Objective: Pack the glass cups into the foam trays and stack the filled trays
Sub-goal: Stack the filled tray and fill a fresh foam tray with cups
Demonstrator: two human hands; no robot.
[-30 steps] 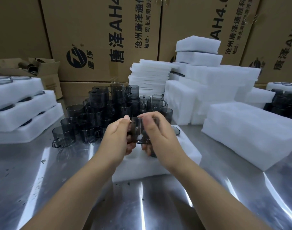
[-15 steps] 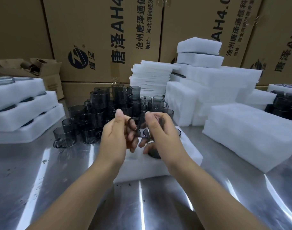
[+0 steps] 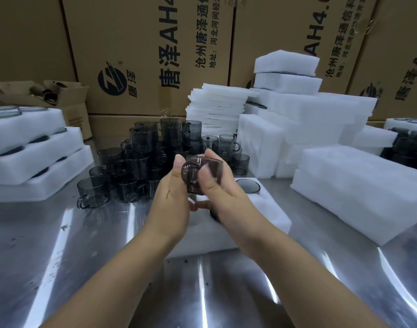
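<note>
Head cam: one glass cup (image 3: 202, 172) held over the foam tray (image 3: 264, 209). Left hand (image 3: 170, 200) pinches it, right hand (image 3: 218, 188) curls round the body. I'd judge it light, stiff, slick, breakable, so grip the wall, not the handle. Loose cup pile (image 3: 141, 166) sits just behind; foam blocks (image 3: 344, 192) crowd the right of the counter (image 3: 84, 256).

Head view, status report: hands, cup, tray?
Left hand, right hand: both gripping one glass cup. Cup above foam tray, not seated. No obstruction seen.

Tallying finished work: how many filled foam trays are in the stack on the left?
3, stacked stepwise: top tray, middle tray, bottom tray on the table. Others may lie beyond the left frame edge.
</note>
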